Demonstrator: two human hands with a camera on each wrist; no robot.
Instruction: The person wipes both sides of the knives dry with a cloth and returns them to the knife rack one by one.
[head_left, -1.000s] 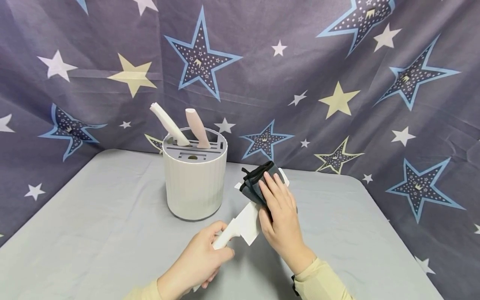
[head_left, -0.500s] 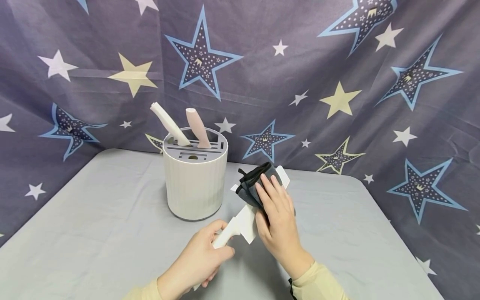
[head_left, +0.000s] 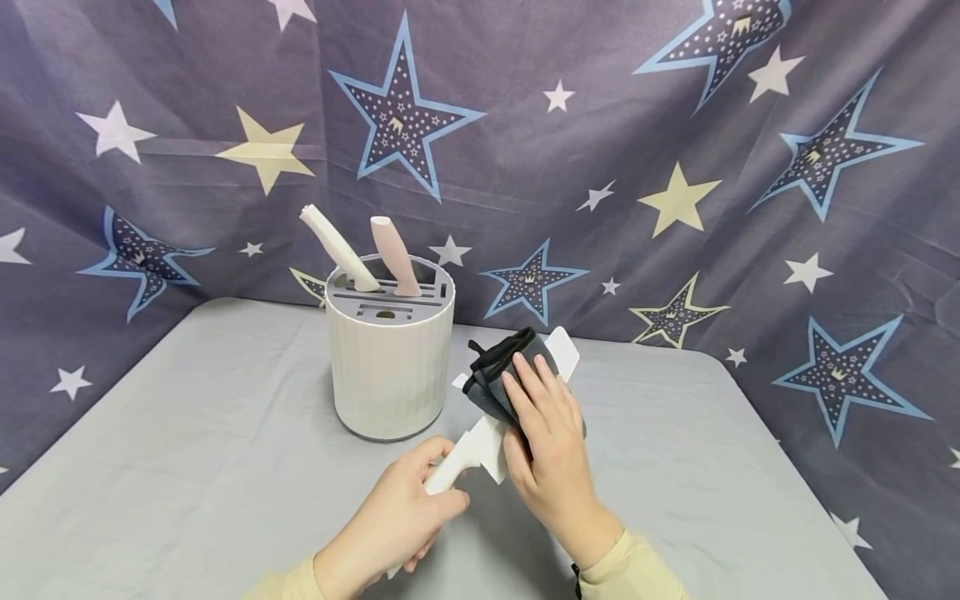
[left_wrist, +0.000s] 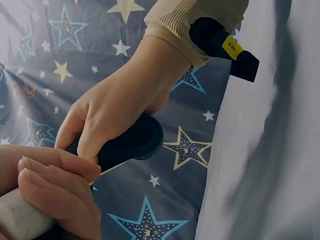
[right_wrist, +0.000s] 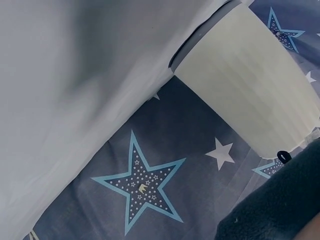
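A white-bladed cleaver (head_left: 492, 443) slants up and away over the table. My left hand (head_left: 393, 510) grips its white handle (head_left: 452, 468), also seen at the lower left of the left wrist view. Across the blade lies a folded dark grey-blue cloth (head_left: 491, 385) with black edging. My right hand (head_left: 553, 446) holds this cloth against the blade, fingers laid over it. White blade shows on both sides of the cloth; its middle is covered. In the right wrist view, the cloth (right_wrist: 272, 200) fills the lower right corner.
A round off-white knife block (head_left: 388, 375) stands left of the cleaver. A white-handled tool (head_left: 340, 248) and a pink-handled one (head_left: 395, 257) stick up from its slots. The grey-covered table (head_left: 187, 433) meets a star-printed curtain (head_left: 495, 192) at the back.
My right hand and the cloth have slid left and slightly down along the blade, closer to the handle. More of the blade's far end shows. The left hand stays put.
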